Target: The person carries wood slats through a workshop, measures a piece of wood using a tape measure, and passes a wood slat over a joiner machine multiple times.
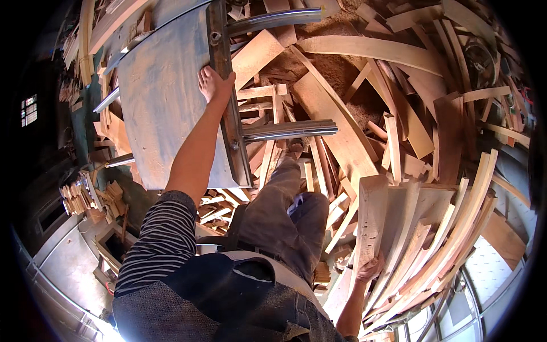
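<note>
My left hand (216,84) rests on the dark edge rail (225,114) of a flat metal machine table (165,97), with its thumb spread away from the fingers. Two shiny metal bars (279,20) stick out from that rail to the right. Low on the right side, my right hand (370,269) is closed around the lower part of a thick wooden board (371,216). The board stands upright among a stack of long planks (450,245). Some of the right fingers are hidden by the wood.
Loose boards (336,125) and offcuts cover the floor beyond the table, over heaped sawdust (327,71). My legs (273,205) stand among the scraps. A bundle of short wood pieces (94,196) sits at the left. Window panes (456,310) show at the lower right.
</note>
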